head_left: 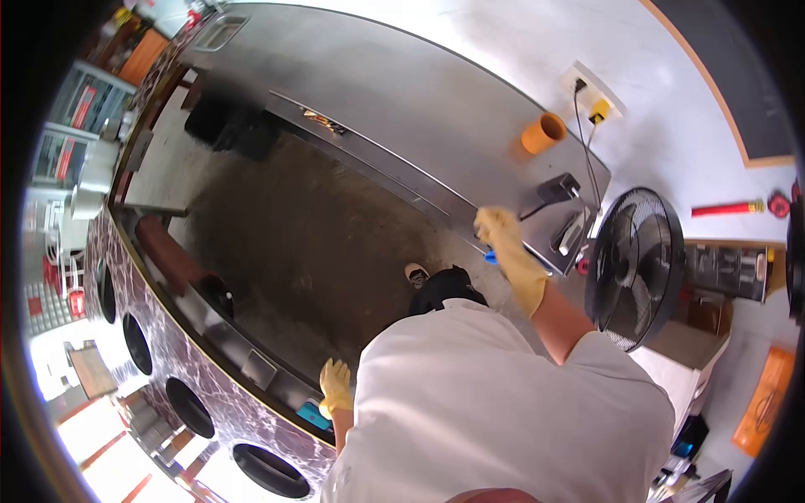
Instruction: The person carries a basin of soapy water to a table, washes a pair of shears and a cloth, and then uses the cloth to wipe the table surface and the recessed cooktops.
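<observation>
My left hand point(335, 387), in a yellow rubber glove, hangs low beside the marble-patterned counter, its fingers stretched out and holding nothing. Right by it on the counter's inner ledge lies a turquoise box-like item point(314, 415). My right hand point(501, 228), also gloved in yellow, is curled closed at the front edge of the stainless steel worktop point(402, 101). A bit of blue point(491, 256) shows just below that glove; I cannot tell what the fingers hold. Nearest to it on the worktop are a black boxy device point(558, 189) and an orange cylinder point(543, 134).
A black fan point(635, 260) stands close on my right. Cords hang from a wall outlet point(594, 90) to the worktop. Round dark openings point(189, 408) line the marble-patterned counter point(226, 394) at left. A black bin-like shape point(231, 126) sits at the aisle's far end.
</observation>
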Tool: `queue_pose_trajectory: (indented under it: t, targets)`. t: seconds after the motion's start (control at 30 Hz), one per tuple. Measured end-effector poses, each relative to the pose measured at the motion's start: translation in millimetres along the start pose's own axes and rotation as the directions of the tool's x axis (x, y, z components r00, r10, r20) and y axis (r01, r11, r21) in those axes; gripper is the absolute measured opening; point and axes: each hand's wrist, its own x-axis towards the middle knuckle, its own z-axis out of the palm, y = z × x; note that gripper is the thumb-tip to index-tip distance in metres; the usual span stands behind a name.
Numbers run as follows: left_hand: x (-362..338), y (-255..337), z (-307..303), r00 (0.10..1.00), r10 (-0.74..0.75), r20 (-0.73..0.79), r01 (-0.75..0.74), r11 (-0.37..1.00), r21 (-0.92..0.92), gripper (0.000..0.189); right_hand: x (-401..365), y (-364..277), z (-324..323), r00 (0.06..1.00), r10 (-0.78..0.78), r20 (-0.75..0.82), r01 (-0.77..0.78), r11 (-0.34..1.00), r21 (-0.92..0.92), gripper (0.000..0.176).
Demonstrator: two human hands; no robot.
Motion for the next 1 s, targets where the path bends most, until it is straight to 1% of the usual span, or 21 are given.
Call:
queue_pose_trajectory:
  t: [0.03,0.07,0.1,0.13,0.2,0.23,0.27,0.3,0.33,0.37,0.4,0.47,0.57,0.63,0.67,0.73,0.77,0.83,0.93,0.97,1.0]
  targets:
    - [-14.2,-22.2,-24.1,0.997,-0.004,0.078,-0.002,0.997,0.082,0.046,14.8,-55.0,6.8,0.982,-0.154,-0.111,0.142,0.984,-0.11,0.013]
    - [-12.7,-28.9,-28.1,0.997,0.003,0.073,-0.007,0.998,0.061,0.046,40.0,-96.6,-1.2,0.934,-0.303,-0.191,0.232,0.918,-0.323,0.02]
    - [-13.1,-31.6,-29.1,0.998,0.001,0.061,-0.003,1.0,0.022,0.045,65.2,-142.5,-18.9,0.835,-0.526,-0.16,0.261,0.636,-0.726,0.032]
    - [-13.7,-33.4,-29.2,0.999,-0.003,0.051,0.004,1.0,-0.01,0.045,94.7,-164.4,-35.3,0.647,-0.755,-0.107,0.37,0.434,-0.821,0.043]
    - [-14.8,-36.7,-29.1,0.999,-0.023,0.026,0.024,0.998,-0.062,0.045,150.4,-187.6,-78.5,0.77,-0.632,-0.089,0.161,0.327,-0.931,0.045]
    - [-16.9,-35.3,-26.8,0.999,-0.033,0.013,0.034,0.996,-0.085,0.044,247.9,-153.9,-147.8,0.773,-0.628,-0.089,0.161,0.329,-0.93,0.045]
    - [-18.7,-34.0,-24.4,0.999,-0.044,0.002,0.044,0.994,-0.104,0.044,328.3,-107.1,-179.2,0.885,-0.427,-0.185,-0.029,0.347,-0.937,0.044]
    - [-19.5,-34.2,-22.9,0.998,-0.059,-0.007,0.058,0.991,-0.121,0.044,404.1,-75.3,-232.7,0.934,-0.205,-0.293,-0.22,0.317,-0.923,0.044]
    - [-17.7,-38.8,-24.8,0.996,-0.082,-0.02,0.078,0.987,-0.138,0.044,351.5,-104.3,-180.4,0.935,-0.191,-0.298,-0.23,0.311,-0.922,0.044]
    - [-16.2,-42.9,-26.4,0.994,-0.104,-0.034,0.097,0.983,-0.157,0.043,291.3,-145.1,-147.6,0.93,-0.329,-0.162,-0.118,0.151,-0.981,0.043]
    - [-14.6,-47.0,-28.1,0.992,-0.121,-0.047,0.111,0.977,-0.182,0.043,184.7,-187.5,-114.7,0.897,-0.442,0.0,-0.013,-0.026,-1.0,0.042]
    - [-14.0,-50.4,-27.6,0.984,-0.161,-0.069,0.143,0.964,-0.223,0.043,161.2,-208.3,-116.2,0.895,-0.437,-0.086,-0.079,0.034,-0.996,0.04]
    - [-14.1,-54.3,-25.7,0.972,-0.215,-0.09,0.181,0.939,-0.294,0.042,171.8,-201.6,-143.5,0.892,-0.438,-0.107,-0.102,0.034,-0.994,0.042]
    - [-15.8,-55.3,-23.2,0.965,-0.241,-0.103,0.191,0.917,-0.35,0.041,180.2,-195.9,-148.8,0.934,-0.255,-0.251,-0.171,0.298,-0.939,0.044]
    - [-17.3,-54.8,-21.2,0.961,-0.251,-0.111,0.193,0.906,-0.377,0.041,187.5,-191.8,-152.9,0.935,-0.255,-0.247,-0.168,0.297,-0.94,0.044]
    - [-36.9,-0.7,8.9,0.951,-0.164,-0.262,0.063,0.933,-0.354,0.039,215.7,-170.4,-178.2,0.945,-0.243,-0.22,-0.125,0.354,-0.927,0.045]
    - [-37.5,11.1,16.1,0.95,-0.165,-0.267,0.063,0.933,-0.355,0.039,200.4,-176.9,-164.1,0.947,-0.239,-0.216,-0.122,0.353,-0.928,0.045]
    - [-39.3,18.9,11.1,0.957,-0.08,-0.279,-0.016,0.945,-0.326,0.036,179.3,-196.9,-124.0,0.966,-0.15,-0.212,-0.101,0.534,-0.84,0.044]
    - [-41.0,-5.5,2.7,0.944,-0.17,-0.284,0.056,0.928,-0.368,0.033,120.3,-228.0,-79.6,0.985,-0.02,-0.17,-0.096,0.758,-0.645,0.042]
    - [-42.2,-21.0,-0.2,0.938,-0.21,-0.278,0.105,0.931,-0.35,0.032,107.7,-253.3,-63.2,0.975,0.055,-0.218,-0.193,0.696,-0.691,0.038]
    - [-50.4,-73.5,-27.4,0.933,-0.215,-0.289,0.106,0.931,-0.35,0.032,120.7,-250.7,-76.5,0.975,0.065,-0.212,-0.197,0.692,-0.694,0.038]
